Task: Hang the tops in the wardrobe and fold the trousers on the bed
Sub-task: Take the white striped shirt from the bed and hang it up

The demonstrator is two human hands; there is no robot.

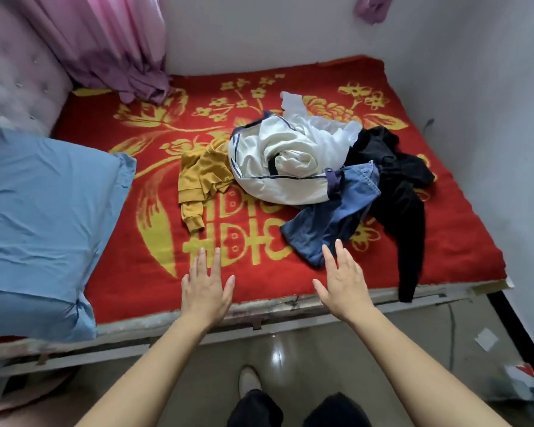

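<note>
A heap of clothes lies on the red and yellow blanket [142, 272] of the bed. It holds a mustard top [201, 180], a white jacket with dark trim [287, 161], blue jeans [330, 223] and a black garment [404, 204] whose leg hangs over the bed's front edge. My left hand [205, 288] is stretched flat over the blanket near the front edge, holding nothing. My right hand [341, 278] is spread flat just in front of the jeans, fingertips at their hem. No wardrobe is in view.
A blue pillow [43, 217] fills the bed's left side beside a padded pink headboard [16, 87]. Pink curtains [111, 47] hang at the back left. White walls close the back and right. I stand on a glossy floor [290, 349] before the bed.
</note>
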